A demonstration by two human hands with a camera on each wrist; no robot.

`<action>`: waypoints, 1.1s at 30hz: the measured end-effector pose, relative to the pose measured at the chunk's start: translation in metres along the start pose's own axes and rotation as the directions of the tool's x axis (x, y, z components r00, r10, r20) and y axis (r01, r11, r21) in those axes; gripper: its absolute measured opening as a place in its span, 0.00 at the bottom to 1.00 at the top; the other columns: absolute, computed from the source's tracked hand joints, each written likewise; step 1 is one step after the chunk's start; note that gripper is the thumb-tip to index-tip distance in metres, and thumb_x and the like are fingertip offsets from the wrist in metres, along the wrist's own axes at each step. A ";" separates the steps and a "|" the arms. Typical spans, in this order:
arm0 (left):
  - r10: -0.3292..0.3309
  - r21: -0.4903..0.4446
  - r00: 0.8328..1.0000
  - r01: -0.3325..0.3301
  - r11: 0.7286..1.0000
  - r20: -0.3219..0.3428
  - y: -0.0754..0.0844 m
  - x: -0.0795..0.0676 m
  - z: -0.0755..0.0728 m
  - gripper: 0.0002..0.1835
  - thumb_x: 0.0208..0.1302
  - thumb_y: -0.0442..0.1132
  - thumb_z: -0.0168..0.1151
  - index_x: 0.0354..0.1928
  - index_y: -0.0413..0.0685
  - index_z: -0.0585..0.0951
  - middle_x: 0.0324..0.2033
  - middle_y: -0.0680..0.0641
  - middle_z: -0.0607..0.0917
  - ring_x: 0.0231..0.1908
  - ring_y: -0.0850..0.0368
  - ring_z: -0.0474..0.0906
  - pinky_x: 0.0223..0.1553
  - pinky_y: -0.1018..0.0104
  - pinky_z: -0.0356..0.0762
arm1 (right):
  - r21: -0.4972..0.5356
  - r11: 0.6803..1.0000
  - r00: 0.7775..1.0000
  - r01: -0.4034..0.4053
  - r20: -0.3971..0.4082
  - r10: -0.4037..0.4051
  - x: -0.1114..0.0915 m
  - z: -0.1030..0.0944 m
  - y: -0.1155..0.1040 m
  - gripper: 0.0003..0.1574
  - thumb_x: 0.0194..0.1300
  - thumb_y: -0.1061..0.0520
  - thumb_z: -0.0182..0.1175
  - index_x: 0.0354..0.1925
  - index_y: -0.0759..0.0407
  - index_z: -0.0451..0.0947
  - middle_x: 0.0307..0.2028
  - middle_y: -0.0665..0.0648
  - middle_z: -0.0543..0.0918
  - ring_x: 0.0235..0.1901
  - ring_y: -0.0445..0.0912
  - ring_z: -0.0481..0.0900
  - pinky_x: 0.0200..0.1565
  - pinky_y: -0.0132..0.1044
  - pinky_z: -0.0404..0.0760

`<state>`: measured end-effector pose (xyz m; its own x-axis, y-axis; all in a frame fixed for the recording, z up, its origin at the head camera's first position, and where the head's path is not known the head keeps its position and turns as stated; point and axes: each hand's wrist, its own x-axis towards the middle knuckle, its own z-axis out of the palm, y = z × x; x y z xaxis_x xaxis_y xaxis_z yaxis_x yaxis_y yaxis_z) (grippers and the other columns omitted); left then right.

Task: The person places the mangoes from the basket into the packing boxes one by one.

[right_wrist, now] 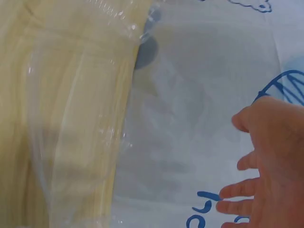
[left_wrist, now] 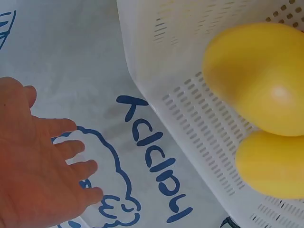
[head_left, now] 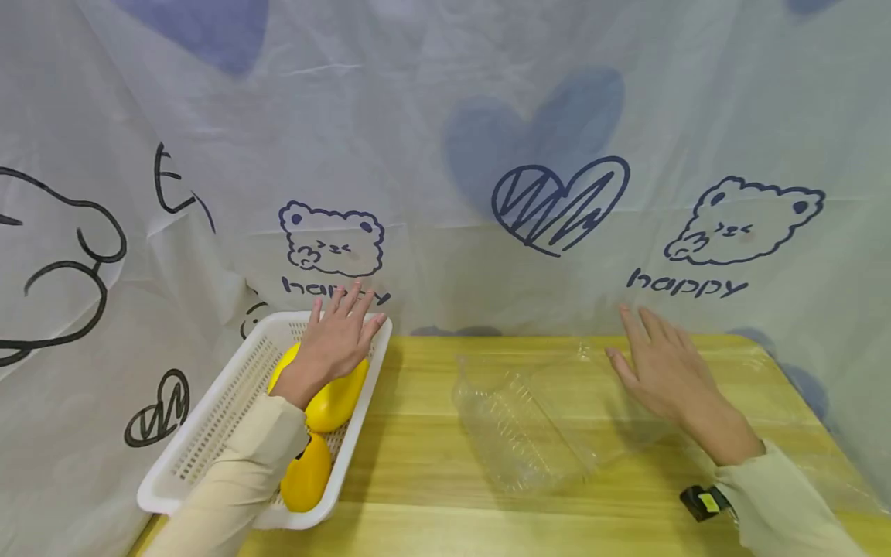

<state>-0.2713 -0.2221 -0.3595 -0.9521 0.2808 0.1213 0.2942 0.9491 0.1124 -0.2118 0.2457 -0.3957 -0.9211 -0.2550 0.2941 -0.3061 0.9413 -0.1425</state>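
My left hand [head_left: 332, 346] hovers with spread fingers over the far end of a white plastic basket [head_left: 379, 356]. Below it lie smooth yellow fruits, perhaps mangoes: one to the right [head_left: 337, 402], another nearer me [head_left: 306, 480], and one partly hidden behind the hand. In the left wrist view two of the yellow fruits [left_wrist: 266, 80] show inside the perforated walls, apart from the fingers. My right hand [head_left: 664, 371], fingers extended and holding nothing, is above the right part of the table. Just left of it sits a clear plastic clamshell box [head_left: 522, 433], lid spread to the right.
The wood-grain table [head_left: 411, 495] ends at the back against a pale hanging cloth [head_left: 431, 255] printed with hearts, bears and lettering. The cloth also hangs along the left side, close to the basket. A black wrist device [head_left: 703, 503] is at the right sleeve.
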 end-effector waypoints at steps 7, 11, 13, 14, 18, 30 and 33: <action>-0.004 -0.066 1.000 0.005 0.998 0.026 -0.006 -0.010 -0.009 0.35 0.83 0.58 0.32 0.80 0.44 0.57 0.80 0.35 0.49 0.77 0.32 0.44 0.74 0.32 0.35 | 0.114 0.990 0.994 -0.080 -0.063 0.088 -0.018 -0.002 -0.019 0.44 0.80 0.45 0.48 0.78 0.71 0.50 0.68 0.81 0.63 0.65 0.77 0.62 0.62 0.74 0.64; 0.015 -0.098 0.999 -0.011 0.995 0.040 -0.013 -0.013 -0.010 0.33 0.83 0.55 0.36 0.79 0.44 0.59 0.78 0.32 0.53 0.75 0.30 0.50 0.73 0.30 0.41 | 0.220 0.967 0.987 -0.126 -0.074 0.145 -0.029 0.000 -0.032 0.44 0.81 0.42 0.47 0.77 0.72 0.52 0.67 0.81 0.64 0.64 0.78 0.63 0.60 0.75 0.65; 0.031 -0.114 0.998 -0.025 0.993 0.051 -0.017 -0.015 -0.010 0.32 0.83 0.53 0.39 0.79 0.43 0.60 0.77 0.31 0.55 0.74 0.28 0.52 0.72 0.30 0.46 | 0.273 0.950 0.983 -0.154 -0.051 0.174 -0.035 0.001 -0.038 0.45 0.81 0.40 0.46 0.76 0.72 0.54 0.67 0.82 0.65 0.64 0.78 0.63 0.60 0.76 0.64; 0.039 -0.119 0.998 -0.033 0.992 0.056 -0.018 -0.016 -0.010 0.32 0.83 0.53 0.40 0.79 0.42 0.60 0.77 0.30 0.55 0.73 0.27 0.54 0.72 0.30 0.49 | 0.295 0.941 0.982 -0.168 -0.033 0.186 -0.038 0.003 -0.041 0.45 0.81 0.39 0.46 0.76 0.72 0.55 0.67 0.82 0.65 0.64 0.78 0.64 0.60 0.76 0.64; 0.055 -0.154 0.996 -0.043 0.987 0.074 -0.025 -0.019 -0.008 0.31 0.83 0.51 0.43 0.77 0.38 0.62 0.76 0.29 0.56 0.72 0.26 0.55 0.71 0.31 0.53 | 0.344 0.913 0.975 -0.217 0.031 0.220 -0.048 0.006 -0.050 0.47 0.80 0.35 0.44 0.74 0.71 0.58 0.66 0.80 0.68 0.63 0.75 0.67 0.60 0.74 0.66; 0.077 -0.232 0.991 -0.050 0.971 0.105 -0.038 -0.036 -0.002 0.31 0.83 0.48 0.44 0.75 0.33 0.63 0.72 0.25 0.61 0.72 0.26 0.57 0.71 0.31 0.54 | 0.354 0.877 0.937 -0.324 0.246 0.247 -0.071 0.016 -0.062 0.42 0.77 0.29 0.46 0.50 0.67 0.76 0.36 0.56 0.84 0.37 0.49 0.84 0.41 0.50 0.83; 0.069 -0.238 0.989 -0.037 0.971 0.127 -0.040 -0.039 -0.001 0.30 0.82 0.47 0.46 0.75 0.32 0.63 0.72 0.25 0.61 0.71 0.26 0.57 0.70 0.32 0.55 | 0.327 0.881 0.924 -0.342 0.286 0.253 -0.077 0.020 -0.064 0.36 0.77 0.29 0.47 0.38 0.59 0.77 0.25 0.50 0.78 0.26 0.44 0.76 0.32 0.42 0.77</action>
<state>-0.2463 -0.2711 -0.3673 -0.9324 0.3615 0.0020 0.3407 0.8768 0.3393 -0.1255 0.2006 -0.4281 -0.9976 -0.0606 -0.0345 -0.0328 0.8441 -0.5351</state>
